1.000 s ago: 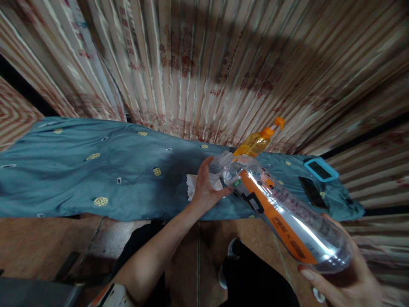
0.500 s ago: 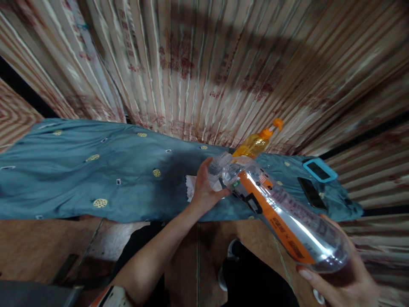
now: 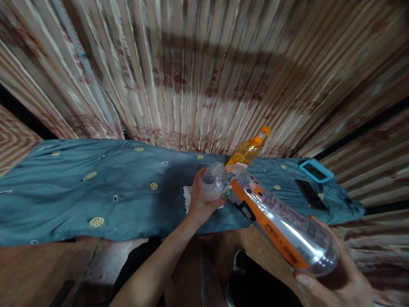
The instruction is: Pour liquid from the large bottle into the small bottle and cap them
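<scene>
A large clear plastic bottle (image 3: pixel 271 217) with an orange and silver label lies tilted across the view, its base raised toward me at lower right and its neck lower at centre. My right hand (image 3: pixel 341 273) is closed round the base. My left hand (image 3: pixel 203 198) is curled round a small clear cup-like vessel (image 3: pixel 213 175) at the bottle's mouth; whether the two touch I cannot tell. Behind the left hand, a white tissue-like sheet (image 3: pixel 187 198) lies on the blue cloth. Just beyond the bottle's neck stands a yellow pump bottle (image 3: pixel 244 153) with an orange top.
A blue patterned cloth (image 3: pixel 121 170) covers the long narrow surface. At its right end lie a blue-framed device (image 3: pixel 316 170) and a dark phone (image 3: pixel 310 194). A pleated curtain (image 3: pixel 191 85) hangs directly behind. Below are a tiled floor and dark-clothed legs (image 3: pixel 258 281).
The view has tilted slightly, so the cloth and the things on it appear lower. Both hands keep their grips, and the bottle stays at nearly the same slant.
</scene>
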Demonstrator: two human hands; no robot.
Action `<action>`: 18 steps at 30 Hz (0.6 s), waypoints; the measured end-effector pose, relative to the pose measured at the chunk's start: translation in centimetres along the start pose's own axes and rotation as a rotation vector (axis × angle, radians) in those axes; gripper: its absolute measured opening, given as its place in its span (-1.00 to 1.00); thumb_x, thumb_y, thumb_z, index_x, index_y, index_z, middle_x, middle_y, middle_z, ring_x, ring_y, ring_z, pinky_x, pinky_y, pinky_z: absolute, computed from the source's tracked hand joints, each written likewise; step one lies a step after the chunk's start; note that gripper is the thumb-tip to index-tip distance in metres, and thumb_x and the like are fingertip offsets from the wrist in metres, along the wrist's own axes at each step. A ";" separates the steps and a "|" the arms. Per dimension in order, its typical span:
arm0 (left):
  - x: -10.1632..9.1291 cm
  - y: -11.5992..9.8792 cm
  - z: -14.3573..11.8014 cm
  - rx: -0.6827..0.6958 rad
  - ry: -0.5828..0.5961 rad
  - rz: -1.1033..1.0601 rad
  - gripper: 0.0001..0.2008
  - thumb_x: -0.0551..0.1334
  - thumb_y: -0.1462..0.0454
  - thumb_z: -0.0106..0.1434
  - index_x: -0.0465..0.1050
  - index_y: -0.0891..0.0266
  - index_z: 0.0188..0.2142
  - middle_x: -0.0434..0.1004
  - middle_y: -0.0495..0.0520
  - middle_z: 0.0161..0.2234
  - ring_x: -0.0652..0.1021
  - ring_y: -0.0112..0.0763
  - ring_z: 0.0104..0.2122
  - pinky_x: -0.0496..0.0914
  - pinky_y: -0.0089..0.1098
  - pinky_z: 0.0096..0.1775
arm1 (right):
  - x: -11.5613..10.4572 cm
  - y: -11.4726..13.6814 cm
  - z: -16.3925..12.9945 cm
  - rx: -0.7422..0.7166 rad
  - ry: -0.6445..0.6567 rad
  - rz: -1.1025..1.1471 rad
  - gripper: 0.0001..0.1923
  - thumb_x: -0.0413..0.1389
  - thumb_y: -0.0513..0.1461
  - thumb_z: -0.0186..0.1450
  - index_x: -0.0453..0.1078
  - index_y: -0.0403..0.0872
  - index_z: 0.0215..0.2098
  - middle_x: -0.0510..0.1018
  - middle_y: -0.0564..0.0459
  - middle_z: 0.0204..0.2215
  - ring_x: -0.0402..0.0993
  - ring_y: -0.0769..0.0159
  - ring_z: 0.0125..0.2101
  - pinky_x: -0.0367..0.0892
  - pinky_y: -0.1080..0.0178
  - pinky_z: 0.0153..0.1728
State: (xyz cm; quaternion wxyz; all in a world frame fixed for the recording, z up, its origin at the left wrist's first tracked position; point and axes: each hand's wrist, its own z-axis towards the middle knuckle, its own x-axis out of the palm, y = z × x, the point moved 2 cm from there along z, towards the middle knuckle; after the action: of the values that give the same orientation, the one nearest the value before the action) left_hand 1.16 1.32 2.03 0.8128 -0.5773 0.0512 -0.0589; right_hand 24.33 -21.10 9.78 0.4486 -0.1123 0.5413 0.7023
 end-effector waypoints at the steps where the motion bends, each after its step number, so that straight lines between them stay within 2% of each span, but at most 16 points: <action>1: 0.0 0.0 0.0 -0.004 -0.001 0.007 0.00 0.54 0.23 -0.08 0.11 0.09 0.30 0.31 0.26 0.29 0.37 0.09 0.30 0.26 0.12 0.31 | 0.0 0.0 0.1 -0.037 0.011 -0.024 -0.04 0.44 0.04 0.16 0.21 0.01 0.41 0.38 -0.06 0.27 0.48 -0.04 0.12 0.53 0.20 0.02; 5: -0.2 0.2 0.0 0.005 -0.005 0.018 0.00 0.54 0.18 -0.07 0.11 0.10 0.31 0.32 0.27 0.27 0.39 0.12 0.28 0.29 0.13 0.29 | 0.3 -0.5 0.3 -0.135 0.016 -0.091 -0.11 0.37 0.03 0.26 0.18 0.00 0.44 0.37 -0.02 0.28 0.50 0.05 0.11 0.53 0.31 -0.01; 9: -0.2 0.4 0.0 0.019 -0.002 0.012 -0.01 0.53 0.13 -0.05 0.10 0.10 0.31 0.31 0.27 0.28 0.40 0.10 0.27 0.29 0.13 0.30 | 0.8 -1.1 0.0 -0.141 -0.048 -0.102 -0.13 0.30 0.11 0.30 0.21 -0.07 0.43 0.42 -0.03 0.24 0.44 0.13 0.17 0.40 0.41 0.06; 13: -0.4 0.5 -0.1 0.020 0.005 0.011 0.04 0.55 0.10 -0.06 0.08 0.09 0.33 0.34 0.27 0.27 0.43 0.12 0.26 0.36 0.10 0.26 | 1.2 -1.0 0.1 -0.158 -0.015 -0.066 -0.16 0.30 0.08 0.34 0.18 -0.06 0.44 0.40 0.01 0.26 0.38 0.25 0.20 0.23 0.49 0.13; 18: -0.6 0.5 -0.2 0.030 0.021 0.044 0.05 0.55 0.11 -0.03 0.04 0.07 0.36 0.35 0.25 0.27 0.44 0.10 0.26 0.40 0.05 0.23 | 1.2 -0.6 0.5 -0.176 -0.013 -0.035 -0.16 0.30 0.08 0.35 0.16 -0.02 0.45 0.38 0.04 0.28 0.39 0.31 0.19 0.20 0.54 0.12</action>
State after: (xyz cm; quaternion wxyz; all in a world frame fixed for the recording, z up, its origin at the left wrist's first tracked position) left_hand 0.53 1.42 1.48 0.8218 -0.5633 0.0716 -0.0477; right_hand 24.24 -20.07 8.79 0.4529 -0.1562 0.4723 0.7399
